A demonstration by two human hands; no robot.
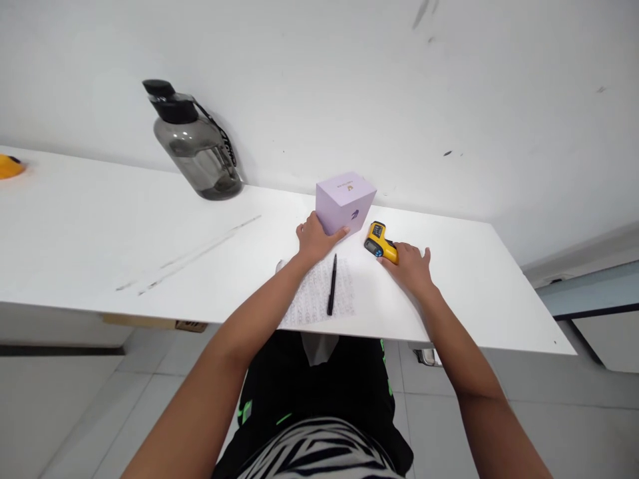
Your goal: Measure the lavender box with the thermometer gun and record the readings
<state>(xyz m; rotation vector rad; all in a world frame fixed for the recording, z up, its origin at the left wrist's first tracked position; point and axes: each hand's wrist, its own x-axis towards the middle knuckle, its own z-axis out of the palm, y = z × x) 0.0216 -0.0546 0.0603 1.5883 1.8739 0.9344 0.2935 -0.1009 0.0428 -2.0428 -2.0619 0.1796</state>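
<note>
A lilac box (344,206) with a small dark logo stands on the white table near the wall. My left hand (317,241) grips its lower left corner, thumb across the front face and fingers at the side. To the right, a yellow and black infrared thermometer gun (379,243) lies on the tabletop, its small screen facing up. My right hand (412,265) is closed around its handle end; some fingers are hidden. A black pen (332,286) rests on a printed sheet of paper (312,299), in front of the box, partly covered by my left forearm.
A large grey see-through water bottle (200,146) with a black lid stands left, by the wall. An orange-yellow object (10,166) is cut off at the far left. The white table (200,266) has dark scuff marks, and its front edge runs close to my body.
</note>
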